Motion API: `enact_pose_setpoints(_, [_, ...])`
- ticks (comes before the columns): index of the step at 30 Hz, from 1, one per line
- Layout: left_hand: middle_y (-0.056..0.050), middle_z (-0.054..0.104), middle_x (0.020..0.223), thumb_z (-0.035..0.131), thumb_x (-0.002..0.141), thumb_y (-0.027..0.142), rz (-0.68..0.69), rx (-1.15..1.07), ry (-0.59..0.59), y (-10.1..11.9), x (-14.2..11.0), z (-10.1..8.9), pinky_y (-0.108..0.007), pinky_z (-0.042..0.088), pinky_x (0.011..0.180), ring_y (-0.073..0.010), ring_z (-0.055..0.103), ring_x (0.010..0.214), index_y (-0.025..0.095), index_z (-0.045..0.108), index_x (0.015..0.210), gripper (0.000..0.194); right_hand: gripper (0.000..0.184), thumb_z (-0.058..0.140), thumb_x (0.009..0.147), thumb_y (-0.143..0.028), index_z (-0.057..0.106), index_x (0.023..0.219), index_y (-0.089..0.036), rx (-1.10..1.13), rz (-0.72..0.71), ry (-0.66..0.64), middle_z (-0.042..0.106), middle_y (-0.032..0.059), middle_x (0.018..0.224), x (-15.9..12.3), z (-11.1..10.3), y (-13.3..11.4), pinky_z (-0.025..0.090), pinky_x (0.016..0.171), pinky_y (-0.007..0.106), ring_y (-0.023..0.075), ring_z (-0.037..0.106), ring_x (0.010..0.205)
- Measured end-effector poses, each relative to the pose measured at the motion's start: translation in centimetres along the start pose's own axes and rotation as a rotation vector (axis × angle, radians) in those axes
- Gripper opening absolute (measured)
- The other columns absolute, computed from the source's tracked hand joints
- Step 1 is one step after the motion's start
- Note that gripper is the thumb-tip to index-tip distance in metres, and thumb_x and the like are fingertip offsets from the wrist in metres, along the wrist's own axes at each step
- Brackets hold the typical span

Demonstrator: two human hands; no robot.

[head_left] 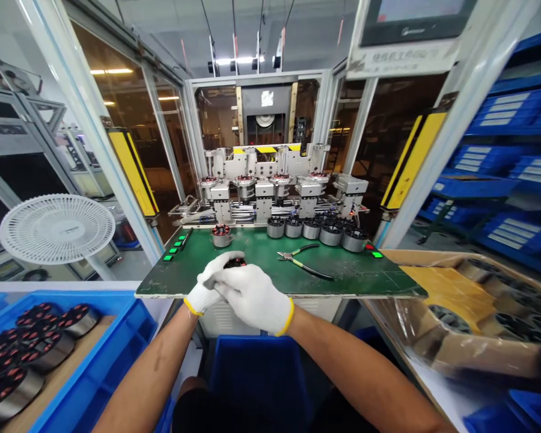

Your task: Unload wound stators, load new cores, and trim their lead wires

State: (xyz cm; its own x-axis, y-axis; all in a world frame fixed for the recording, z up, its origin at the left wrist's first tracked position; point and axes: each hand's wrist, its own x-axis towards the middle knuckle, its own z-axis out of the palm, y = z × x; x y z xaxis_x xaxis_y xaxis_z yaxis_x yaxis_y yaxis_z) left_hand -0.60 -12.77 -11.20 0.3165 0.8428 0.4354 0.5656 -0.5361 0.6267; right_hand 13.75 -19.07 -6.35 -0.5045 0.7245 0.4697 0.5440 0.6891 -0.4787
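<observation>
A: Head view. Where are the hands?
B: Over the near edge of the green tabletop [261, 252], both in white gloves. Left hand [211, 282]: curled partly closed around a dark, red-wound core [235, 263]. Right hand [255, 296]: fingers bent and drawn together against it; cannot tell whether they grip anything.
A: How much of the core shows?
B: Only its top, between the hands. Gloves cover the rest.
A: Nearby?
B: Pliers [288, 257] lying right of the hands, handles spread. Beyond the hands, slightly left, a silver-sided wound core [221, 236], upright. Five dark-topped metal cores [311, 228] in a row along the far right, partly screening the foot of the machine [264, 201] behind.
A: Flanks?
B: Left: white fan [58, 230]; below it, a blue tray [137, 322] with many red-wound cores [31, 343]. Right: carton [460, 355] under clear plastic, grey cores inside, partly hidden by yellowish sheet [451, 288]. Yellow-and-black upright bars [133, 173] on both sides of the machine opening. Blue bins [505, 111] shelved far right.
</observation>
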Motion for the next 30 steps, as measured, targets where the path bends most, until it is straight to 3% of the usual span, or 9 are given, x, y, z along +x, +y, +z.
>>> enact_pose_setpoints(3, [-0.006, 0.068, 0.111, 0.063, 0.067, 0.032, -0.012, -0.114, -0.110, -0.1, 0.7, -0.5, -0.033, 0.049, 0.092, -0.0226, 0.063, 0.101, 0.018, 0.062, 0.114, 0.049, 0.022, 0.047, 0.086, -0.020, 0.069, 0.091, -0.018, 0.180, 0.125, 0.106, 0.067, 0.0030, 0.085, -1.7, -0.6, 1.8, 0.044, 0.072, 0.024, 0.0141, 0.059, 0.076])
enact_pose_setpoints(5, [-0.004, 0.068, 0.110, 0.070, 0.062, 0.032, -0.052, -0.156, -0.156, 0.0, 1.0, -0.6, -0.032, 0.049, 0.091, -0.0220, 0.063, 0.099, 0.019, 0.061, 0.115, 0.055, 0.022, 0.046, 0.082, -0.020, 0.067, 0.085, -0.016, 0.420, 0.262, 0.171, 0.061, 0.0008, 0.069, -1.5, -0.8, 3.9, 0.041, 0.059, 0.022, 0.0115, 0.052, 0.061])
enact_pose_setpoints(8, [0.000, 0.068, 0.108, 0.074, 0.058, 0.030, -0.080, -0.163, -0.178, 0.1, 1.1, -0.7, -0.032, 0.048, 0.092, -0.0218, 0.063, 0.098, 0.022, 0.061, 0.115, 0.059, 0.022, 0.046, 0.075, -0.024, 0.064, 0.083, -0.013, 0.793, 0.411, 0.202, 0.039, -0.0066, 0.049, -0.1, -0.4, 6.7, 0.024, 0.040, 0.020, 0.0073, 0.031, 0.041])
enact_pose_setpoints(11, [-0.001, 0.067, 0.111, 0.075, 0.058, 0.030, -0.083, -0.170, -0.162, 0.2, 1.0, -0.6, -0.033, 0.046, 0.095, -0.0225, 0.062, 0.102, 0.022, 0.062, 0.114, 0.058, 0.020, 0.051, 0.071, -0.027, 0.060, 0.081, -0.013, 0.981, 0.437, 0.221, 0.030, -0.0093, 0.046, 1.5, 0.2, 8.3, 0.013, 0.036, 0.020, 0.0055, 0.022, 0.038])
enact_pose_setpoints(18, [-0.003, 0.067, 0.113, 0.074, 0.058, 0.031, -0.123, -0.178, -0.159, 0.2, 1.1, -0.6, -0.035, 0.045, 0.097, -0.0239, 0.061, 0.104, 0.019, 0.060, 0.117, 0.061, 0.017, 0.054, 0.070, -0.028, 0.059, 0.077, -0.013, 1.040, 0.426, 0.218, 0.033, -0.0088, 0.046, 2.9, 1.3, 9.0, 0.013, 0.034, 0.018, 0.0051, 0.024, 0.037])
enact_pose_setpoints(23, [-0.006, 0.066, 0.116, 0.067, 0.066, 0.034, -0.077, -0.171, -0.181, 0.0, 0.9, -0.6, -0.037, 0.045, 0.097, -0.0246, 0.061, 0.105, 0.019, 0.058, 0.119, 0.056, 0.016, 0.046, 0.078, -0.021, 0.059, 0.083, -0.012, 1.045, 0.433, 0.259, 0.033, -0.0094, 0.046, 2.6, 1.5, 8.7, 0.015, 0.036, 0.016, 0.0037, 0.023, 0.037])
enact_pose_setpoints(30, [-0.009, 0.068, 0.114, 0.063, 0.068, 0.042, -0.113, -0.119, -0.164, -0.7, 0.8, 0.1, -0.042, 0.047, 0.096, -0.0296, 0.062, 0.106, 0.019, 0.058, 0.117, 0.054, 0.022, 0.045, 0.083, -0.020, 0.065, 0.089, -0.015, 1.019, 0.431, 0.373, 0.043, -0.0068, 0.050, 1.6, 1.7, 8.4, 0.029, 0.037, 0.017, 0.0065, 0.034, 0.039])
